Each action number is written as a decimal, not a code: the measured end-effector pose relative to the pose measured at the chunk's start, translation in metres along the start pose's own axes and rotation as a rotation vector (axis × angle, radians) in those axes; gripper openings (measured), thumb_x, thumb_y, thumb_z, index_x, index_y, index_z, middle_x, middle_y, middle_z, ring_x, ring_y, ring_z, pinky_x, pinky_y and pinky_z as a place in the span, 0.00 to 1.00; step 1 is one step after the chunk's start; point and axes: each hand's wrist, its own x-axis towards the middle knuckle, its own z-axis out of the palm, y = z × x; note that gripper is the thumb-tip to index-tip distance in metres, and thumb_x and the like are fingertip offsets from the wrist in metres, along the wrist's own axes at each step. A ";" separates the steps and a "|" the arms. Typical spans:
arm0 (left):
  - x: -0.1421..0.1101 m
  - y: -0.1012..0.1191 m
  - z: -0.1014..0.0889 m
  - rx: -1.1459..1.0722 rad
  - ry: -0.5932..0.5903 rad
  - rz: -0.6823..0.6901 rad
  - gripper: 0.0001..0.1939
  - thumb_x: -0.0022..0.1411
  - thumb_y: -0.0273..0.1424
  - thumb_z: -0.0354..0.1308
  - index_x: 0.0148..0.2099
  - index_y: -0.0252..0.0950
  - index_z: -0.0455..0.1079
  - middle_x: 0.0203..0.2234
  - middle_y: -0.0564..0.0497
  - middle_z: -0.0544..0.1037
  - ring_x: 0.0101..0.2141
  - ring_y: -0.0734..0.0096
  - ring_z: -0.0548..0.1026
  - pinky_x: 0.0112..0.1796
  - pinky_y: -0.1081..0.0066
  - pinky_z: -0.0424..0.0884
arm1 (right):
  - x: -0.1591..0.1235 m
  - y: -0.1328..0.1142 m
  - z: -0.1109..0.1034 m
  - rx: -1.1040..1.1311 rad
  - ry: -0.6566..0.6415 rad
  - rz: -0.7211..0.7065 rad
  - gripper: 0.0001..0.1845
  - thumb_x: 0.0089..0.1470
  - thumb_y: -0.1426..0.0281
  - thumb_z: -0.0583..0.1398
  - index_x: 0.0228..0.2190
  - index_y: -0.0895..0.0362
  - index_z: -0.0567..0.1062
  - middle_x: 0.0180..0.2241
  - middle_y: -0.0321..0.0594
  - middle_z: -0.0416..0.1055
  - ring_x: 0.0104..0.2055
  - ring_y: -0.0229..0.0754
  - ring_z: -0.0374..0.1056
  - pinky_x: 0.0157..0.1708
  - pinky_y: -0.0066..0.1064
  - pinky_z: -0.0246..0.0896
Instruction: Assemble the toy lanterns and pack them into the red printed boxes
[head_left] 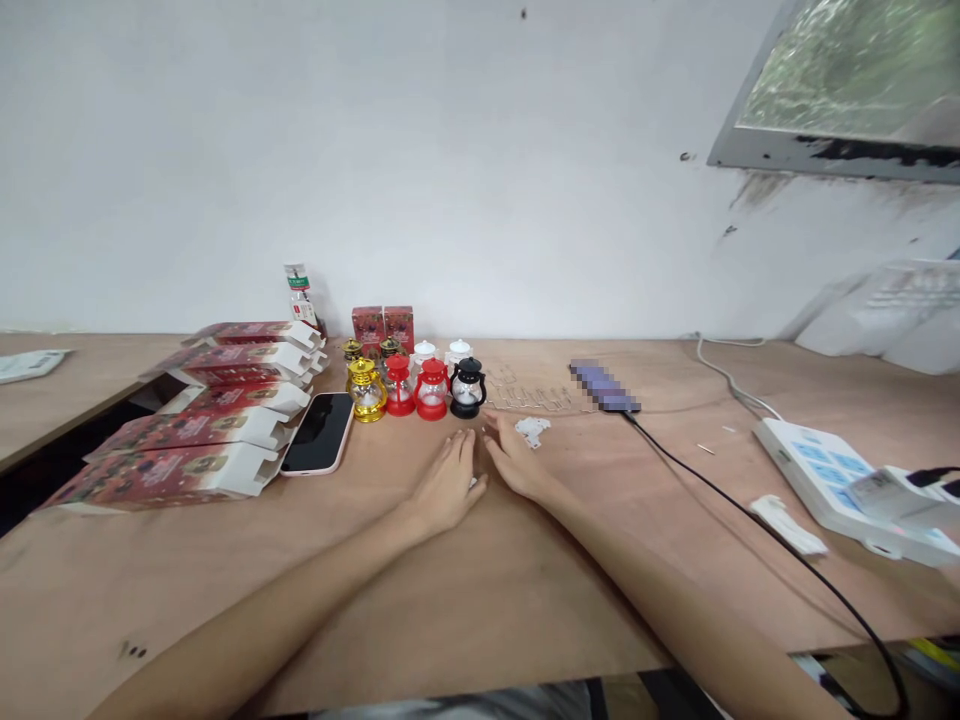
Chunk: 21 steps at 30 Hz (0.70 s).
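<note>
My left hand [448, 483] lies low over the table, fingers stretched forward and thumb out to the side. A tiny white bit shows by its thumb; I cannot tell what it is. My right hand [514, 455] rests just across from it, its fingers extended and nothing visible in them. Closest to both hands stands a black miniature lantern [467, 390]. Left of it are two red lanterns [431, 392] and a gold lantern [366, 392], with white lanterns [460, 351] and bronze-coloured ones behind. Beside my right hand lies a small pile of white pieces [532, 430].
Flattened red printed boxes [172, 470] and a phone [319, 433] lie at left. Two small red boxes [383, 328] and a bottle [299, 292] stand near the wall. At right are thin hooked wires [529, 397], a cabled phone [604, 386] and a power strip [817, 465].
</note>
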 end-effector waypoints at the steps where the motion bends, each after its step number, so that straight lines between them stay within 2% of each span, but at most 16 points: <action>1: 0.002 0.000 0.000 0.009 -0.002 -0.003 0.29 0.60 0.31 0.48 0.61 0.24 0.49 0.59 0.29 0.57 0.61 0.50 0.54 0.59 0.50 0.52 | 0.000 0.000 0.001 0.009 -0.011 0.009 0.25 0.51 0.74 0.48 0.53 0.57 0.58 0.55 0.49 0.61 0.57 0.43 0.59 0.57 0.45 0.51; 4: 0.013 0.000 0.001 -0.001 -0.012 0.016 0.27 0.60 0.29 0.47 0.60 0.24 0.50 0.59 0.29 0.58 0.61 0.50 0.54 0.59 0.51 0.53 | 0.000 -0.003 0.001 0.026 0.022 0.037 0.27 0.51 0.75 0.47 0.54 0.57 0.55 0.58 0.49 0.56 0.59 0.41 0.56 0.59 0.43 0.49; 8: 0.033 0.001 0.004 -0.059 -0.035 0.100 0.23 0.60 0.27 0.47 0.58 0.27 0.55 0.58 0.33 0.61 0.60 0.52 0.56 0.58 0.52 0.54 | 0.000 -0.005 -0.004 0.039 0.163 0.096 0.23 0.49 0.74 0.47 0.49 0.58 0.58 0.54 0.50 0.60 0.58 0.43 0.56 0.60 0.43 0.46; 11: 0.052 0.003 0.009 -0.083 -0.038 0.121 0.20 0.60 0.27 0.47 0.55 0.29 0.58 0.54 0.34 0.65 0.57 0.53 0.62 0.55 0.54 0.60 | -0.001 -0.003 -0.007 0.077 0.287 0.133 0.19 0.49 0.73 0.48 0.46 0.57 0.59 0.51 0.51 0.62 0.56 0.45 0.57 0.58 0.45 0.48; 16: 0.083 0.005 0.018 -0.105 0.011 0.110 0.20 0.60 0.26 0.47 0.55 0.31 0.58 0.49 0.36 0.70 0.51 0.55 0.69 0.50 0.55 0.67 | -0.001 -0.003 -0.007 0.182 0.442 0.085 0.17 0.52 0.68 0.49 0.45 0.56 0.59 0.49 0.49 0.63 0.52 0.45 0.61 0.54 0.44 0.55; 19: 0.085 0.007 0.016 -0.112 0.068 0.099 0.18 0.62 0.27 0.44 0.54 0.30 0.58 0.48 0.36 0.70 0.51 0.55 0.68 0.51 0.54 0.66 | 0.000 -0.007 -0.008 0.266 0.558 0.061 0.15 0.52 0.66 0.49 0.44 0.54 0.61 0.47 0.46 0.64 0.51 0.43 0.62 0.52 0.43 0.57; 21: 0.075 0.009 0.009 -0.121 0.112 0.107 0.19 0.64 0.28 0.42 0.56 0.31 0.55 0.52 0.37 0.68 0.54 0.57 0.66 0.54 0.56 0.63 | 0.000 -0.009 -0.010 0.308 0.591 0.072 0.14 0.53 0.65 0.49 0.43 0.53 0.61 0.46 0.44 0.65 0.50 0.43 0.64 0.51 0.42 0.58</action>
